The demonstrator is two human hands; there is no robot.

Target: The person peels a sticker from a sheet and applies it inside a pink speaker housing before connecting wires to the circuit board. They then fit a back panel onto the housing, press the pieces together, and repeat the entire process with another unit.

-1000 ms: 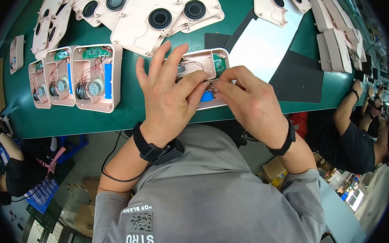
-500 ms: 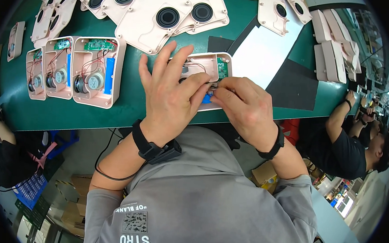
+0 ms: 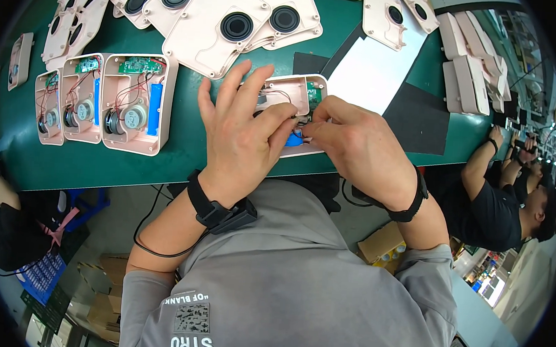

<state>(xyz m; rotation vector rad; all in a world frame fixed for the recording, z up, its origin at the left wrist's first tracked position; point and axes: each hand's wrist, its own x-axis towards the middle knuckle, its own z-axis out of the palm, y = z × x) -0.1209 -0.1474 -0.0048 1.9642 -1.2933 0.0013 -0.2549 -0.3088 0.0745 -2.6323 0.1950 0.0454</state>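
Observation:
A pale pink speaker housing [image 3: 290, 79] lies in front of me at the table's near edge, its inside facing up. In it show a green circuit board [image 3: 313, 94], thin wires and a blue cylindrical battery [image 3: 293, 139]. My left hand [image 3: 242, 136] reaches over its left part, thumb and index finger pinched together near the wires, the other fingers raised and spread. From the right, my right hand [image 3: 369, 147] comes in with its fingertips closed beside the battery, close to the left fingertips. What either pinch holds is too small and covered to make out.
Several housings with wired parts [image 3: 136, 104] stand at the left. Pink panels with round black speakers [image 3: 236, 26] are piled at the back. White paper [image 3: 370, 71] and black sheets [image 3: 418, 118] lie to the right, near stacked pink shells [image 3: 468, 83]. Other people [image 3: 499, 200] sit at the right.
My right hand has turned, its wrist shifting right and its knuckles tilting, while its fingertips stay beside the battery. The left hand keeps nearly the same pose. The whole view has shifted slightly.

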